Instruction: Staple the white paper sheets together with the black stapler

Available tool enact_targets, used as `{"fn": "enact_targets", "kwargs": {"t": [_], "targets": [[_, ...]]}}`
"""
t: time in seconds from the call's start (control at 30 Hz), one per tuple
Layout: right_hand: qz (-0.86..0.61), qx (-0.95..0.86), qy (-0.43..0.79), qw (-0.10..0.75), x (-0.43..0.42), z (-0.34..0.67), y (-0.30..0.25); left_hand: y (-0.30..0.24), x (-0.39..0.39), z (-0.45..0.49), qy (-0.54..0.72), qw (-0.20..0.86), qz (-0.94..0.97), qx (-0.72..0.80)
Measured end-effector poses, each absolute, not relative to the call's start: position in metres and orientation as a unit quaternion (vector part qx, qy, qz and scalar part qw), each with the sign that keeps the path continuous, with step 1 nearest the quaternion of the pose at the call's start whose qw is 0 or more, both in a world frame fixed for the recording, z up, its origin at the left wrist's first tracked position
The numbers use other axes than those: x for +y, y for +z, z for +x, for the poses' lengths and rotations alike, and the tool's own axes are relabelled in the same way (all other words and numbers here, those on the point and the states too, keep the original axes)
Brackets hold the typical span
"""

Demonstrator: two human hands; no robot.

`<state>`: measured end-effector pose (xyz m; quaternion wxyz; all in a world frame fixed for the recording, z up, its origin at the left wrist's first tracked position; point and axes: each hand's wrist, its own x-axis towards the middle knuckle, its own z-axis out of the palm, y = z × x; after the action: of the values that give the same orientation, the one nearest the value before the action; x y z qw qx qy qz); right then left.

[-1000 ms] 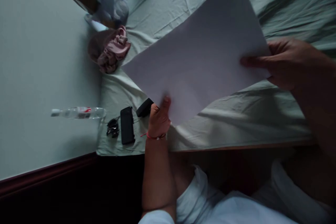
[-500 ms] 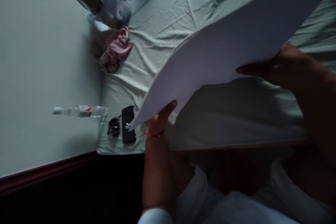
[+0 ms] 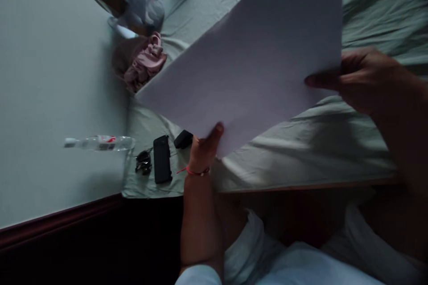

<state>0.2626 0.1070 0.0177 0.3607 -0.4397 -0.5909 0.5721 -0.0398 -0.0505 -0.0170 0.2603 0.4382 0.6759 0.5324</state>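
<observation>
white rectangular paper (image 3: 247, 71): was held above pale green wrinkled cloth (image 3: 287, 156), pinched near its lower corner by bare, red-braceleted left hand (image 3: 203, 153), at right edge by bare right hand (image 3: 366, 80).

We see a plain, pale grey-green wall (image 3: 50, 75) filling the left side, with soft shadows on it close to where it meets the surface. Along its foot we find a glossy dark red-brown trim (image 3: 60, 212), slanting up towards the surface's near left corner. Below the trim the space is almost black, so we cannot make out the floor there. A pale green cloth (image 3: 301, 156) covers the surface, wrinkled throughout, and a thin brown edge (image 3: 301, 188) shows along the near side. The light is dim and cool, and deeper shadow bands the folds at far right.
</observation>
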Motion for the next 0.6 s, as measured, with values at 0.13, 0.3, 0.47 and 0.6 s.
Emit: {"fn": "enact_targets", "kwargs": {"t": [0.13, 0.3, 0.47, 0.6], "targets": [[-0.445, -0.534, 0.62, 0.363, 0.1038, 0.2605, 0.0283, -0.0115, -0.0484, -0.0325, 0.552, 0.325, 0.411, 0.649], [-0.469, -0.521, 0.64, 0.315, 0.109, 0.263, 0.027, -0.0096, -0.0448, -0.0303, 0.544, 0.332, 0.411, 0.652], [-0.442, -0.545, 0.646, 0.302, 0.1129, 0.2676, 0.0212, -0.0127, -0.0454, -0.0358, 0.504, 0.282, 0.46, 0.674], [-0.444, -0.557, 0.602, 0.359, 0.1081, 0.2651, 0.0227, -0.0125, -0.0479, -0.0358, 0.493, 0.231, 0.471, 0.694]]}}
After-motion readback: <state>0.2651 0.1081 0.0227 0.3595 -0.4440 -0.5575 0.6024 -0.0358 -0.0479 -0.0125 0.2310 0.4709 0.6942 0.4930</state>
